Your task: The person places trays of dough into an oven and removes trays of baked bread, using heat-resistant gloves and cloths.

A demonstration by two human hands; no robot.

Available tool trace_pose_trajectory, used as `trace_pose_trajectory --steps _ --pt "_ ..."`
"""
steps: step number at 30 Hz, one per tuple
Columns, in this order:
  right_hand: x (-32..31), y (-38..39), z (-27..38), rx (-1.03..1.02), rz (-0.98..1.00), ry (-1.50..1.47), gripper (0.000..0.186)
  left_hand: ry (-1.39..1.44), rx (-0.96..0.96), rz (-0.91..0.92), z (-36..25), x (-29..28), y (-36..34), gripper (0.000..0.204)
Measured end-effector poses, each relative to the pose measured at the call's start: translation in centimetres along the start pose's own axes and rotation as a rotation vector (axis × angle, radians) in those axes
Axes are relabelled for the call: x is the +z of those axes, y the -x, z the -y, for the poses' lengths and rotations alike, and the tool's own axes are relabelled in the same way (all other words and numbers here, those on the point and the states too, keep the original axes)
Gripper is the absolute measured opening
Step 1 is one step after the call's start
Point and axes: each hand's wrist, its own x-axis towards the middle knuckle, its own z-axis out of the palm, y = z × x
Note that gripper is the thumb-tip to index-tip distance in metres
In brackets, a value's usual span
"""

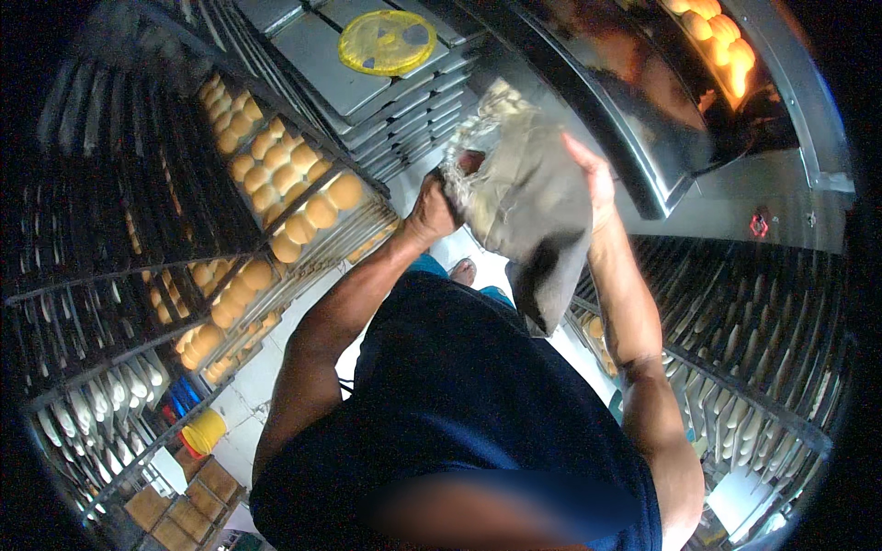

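Cloth btwn L hand, R hand; oven edge nr, open floor below

Left fingers are curled, right fingers nearly straight.

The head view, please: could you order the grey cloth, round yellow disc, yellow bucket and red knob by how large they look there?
Largest to smallest, as they appear:
1. Grey cloth
2. Round yellow disc
3. Yellow bucket
4. Red knob

Dark navy short-sleeved shirt, teal legwear
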Motion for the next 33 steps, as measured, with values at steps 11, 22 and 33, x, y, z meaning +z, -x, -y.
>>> trace_pose_trajectory --steps 11,22,33 --pt "-1.6 -0.4 -2.0 0.226 0.347 0.590 0.030 0.219 0.205 -0.099 -9.4 -0.9 -10.4 0.065" --pt "0.5 0.0 -5.4 -0.624 0.044 1.027 0.050 -0.472 -0.065 0.523 -8.5 -3.3 -16.3 0.028" --pt "3.0 -2.7 -4.1 -0.793 0.050 1.406 0.020 -0.899 -0.277 0.062 7.4 -0.7 -13.5 0.065"
